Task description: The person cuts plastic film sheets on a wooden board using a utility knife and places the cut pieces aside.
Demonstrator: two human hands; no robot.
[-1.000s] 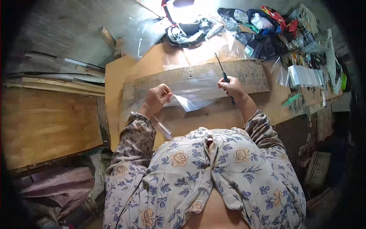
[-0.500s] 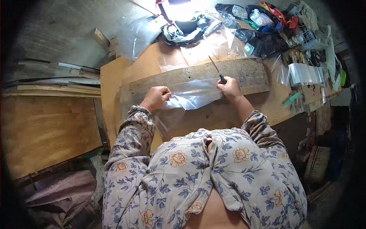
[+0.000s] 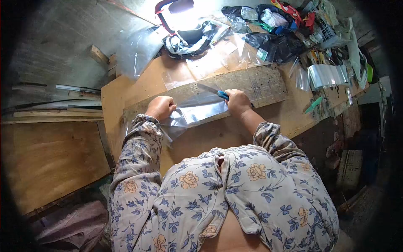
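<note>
A clear plastic sheet (image 3: 205, 111) stretches between my hands over the front edge of a long wooden board (image 3: 256, 86). My left hand (image 3: 161, 108) is closed on the sheet's left part, and a loose fold hangs below that fist. In my right hand (image 3: 238, 102) is a knife (image 3: 223, 95) with a blue-green handle. Its thin blade points left over the board, above the plastic. The sheet's right end meets my right hand; whether those fingers also pinch it, I cannot tell.
A bright lamp (image 3: 174, 8) stands at the back beside a plastic-lined container (image 3: 189, 40). Black bags (image 3: 275, 46) lie at the back right. A stack of clear plastic (image 3: 327, 76) and a green-handled tool (image 3: 313, 105) lie on the table's right side.
The knife has swung from pointing away from me to pointing left over the board. The plastic has shifted, with more hanging under my left hand. The whole view has moved slightly.
</note>
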